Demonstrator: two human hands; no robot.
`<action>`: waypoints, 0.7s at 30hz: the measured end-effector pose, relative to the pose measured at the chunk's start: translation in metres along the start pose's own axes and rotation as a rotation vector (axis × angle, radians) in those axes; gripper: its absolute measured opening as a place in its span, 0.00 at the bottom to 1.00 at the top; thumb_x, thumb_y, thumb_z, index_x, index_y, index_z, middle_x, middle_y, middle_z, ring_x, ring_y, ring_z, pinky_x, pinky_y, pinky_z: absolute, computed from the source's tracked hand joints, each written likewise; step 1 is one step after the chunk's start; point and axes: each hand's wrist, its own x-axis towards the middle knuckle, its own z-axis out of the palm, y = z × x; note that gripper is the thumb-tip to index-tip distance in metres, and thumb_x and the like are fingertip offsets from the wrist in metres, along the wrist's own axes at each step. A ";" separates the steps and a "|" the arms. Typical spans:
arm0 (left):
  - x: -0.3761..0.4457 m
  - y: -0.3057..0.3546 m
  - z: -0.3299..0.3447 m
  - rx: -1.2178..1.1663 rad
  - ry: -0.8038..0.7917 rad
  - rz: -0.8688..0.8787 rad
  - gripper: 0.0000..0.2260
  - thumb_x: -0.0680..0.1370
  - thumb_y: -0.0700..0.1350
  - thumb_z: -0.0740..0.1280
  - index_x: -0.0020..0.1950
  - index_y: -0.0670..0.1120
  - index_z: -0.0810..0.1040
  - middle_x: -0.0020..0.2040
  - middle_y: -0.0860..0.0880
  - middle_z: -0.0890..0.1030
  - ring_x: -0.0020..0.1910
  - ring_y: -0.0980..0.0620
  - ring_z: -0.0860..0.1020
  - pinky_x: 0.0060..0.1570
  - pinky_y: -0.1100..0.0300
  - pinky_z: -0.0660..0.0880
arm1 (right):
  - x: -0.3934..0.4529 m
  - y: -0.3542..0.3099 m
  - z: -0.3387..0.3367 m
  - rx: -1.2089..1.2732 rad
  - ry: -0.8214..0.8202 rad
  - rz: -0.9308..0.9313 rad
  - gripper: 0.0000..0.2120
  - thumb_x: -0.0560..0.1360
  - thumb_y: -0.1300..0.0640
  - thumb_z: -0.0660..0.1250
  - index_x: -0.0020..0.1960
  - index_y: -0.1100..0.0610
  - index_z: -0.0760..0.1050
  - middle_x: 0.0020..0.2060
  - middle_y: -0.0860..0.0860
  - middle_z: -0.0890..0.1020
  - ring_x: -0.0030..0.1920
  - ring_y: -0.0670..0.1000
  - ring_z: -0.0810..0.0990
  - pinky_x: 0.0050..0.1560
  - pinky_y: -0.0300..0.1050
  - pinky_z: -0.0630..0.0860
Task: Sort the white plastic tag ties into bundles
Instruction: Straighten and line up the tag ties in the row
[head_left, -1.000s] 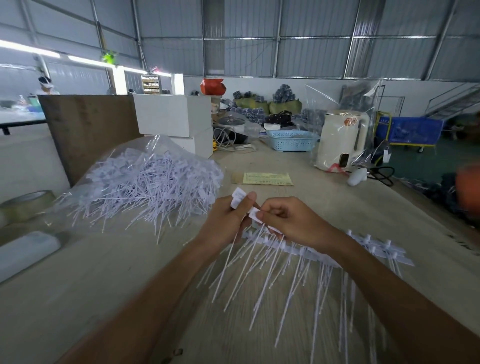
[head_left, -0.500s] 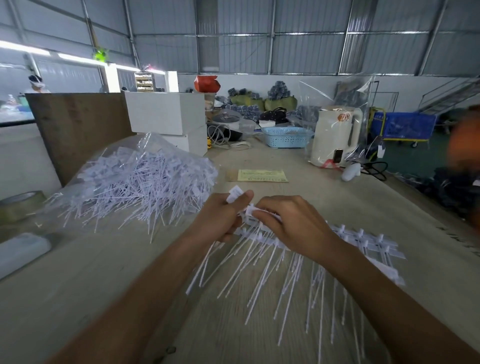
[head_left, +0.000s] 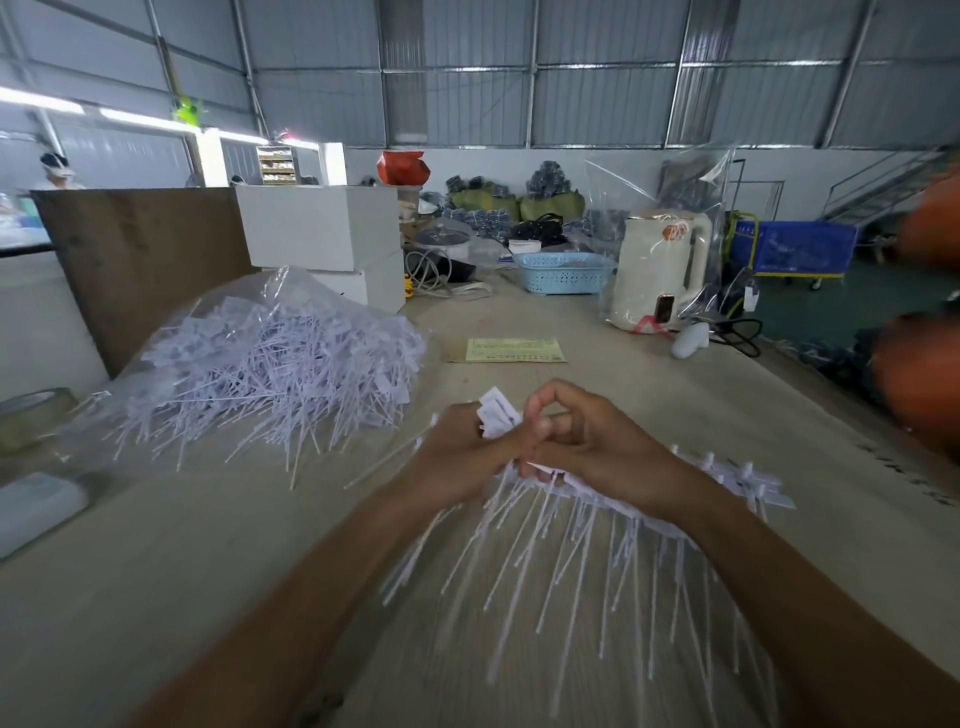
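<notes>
Where corrugated metal walls enclose the hall, a long wooden tabletop (head_left: 649, 395) carries a clear plastic bag (head_left: 218, 322) heaped with loose white tag ties (head_left: 270, 374). Nearer, a fanned row of ties (head_left: 571, 545) lies tails toward the viewer. The left hand (head_left: 467, 457) grips a small bundle (head_left: 496, 415); the right hand (head_left: 587, 441) pinches at its tags.

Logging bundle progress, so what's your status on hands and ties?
Left hand grips tag ties. Right hand pinches the tie row. Loose pile waits left. Nothing in the way.
</notes>
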 end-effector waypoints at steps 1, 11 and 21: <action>0.000 0.001 0.003 0.010 0.025 0.017 0.21 0.80 0.54 0.68 0.33 0.42 0.79 0.20 0.55 0.72 0.18 0.62 0.68 0.22 0.71 0.63 | 0.001 0.001 0.003 0.006 0.034 -0.026 0.11 0.77 0.69 0.69 0.55 0.66 0.69 0.42 0.65 0.84 0.41 0.59 0.81 0.46 0.55 0.75; 0.002 0.000 -0.001 -0.020 0.220 -0.026 0.24 0.80 0.53 0.67 0.37 0.33 0.75 0.26 0.46 0.71 0.23 0.55 0.68 0.26 0.63 0.63 | 0.001 -0.009 -0.007 -0.461 -0.061 0.073 0.08 0.80 0.52 0.68 0.43 0.51 0.79 0.35 0.51 0.83 0.33 0.50 0.83 0.32 0.49 0.81; 0.007 -0.004 -0.005 -0.170 0.240 -0.270 0.20 0.78 0.58 0.70 0.31 0.48 0.78 0.23 0.48 0.72 0.19 0.53 0.68 0.22 0.66 0.62 | 0.001 -0.014 0.012 -1.080 0.160 -0.327 0.10 0.79 0.57 0.66 0.40 0.57 0.77 0.33 0.53 0.77 0.34 0.56 0.76 0.34 0.50 0.72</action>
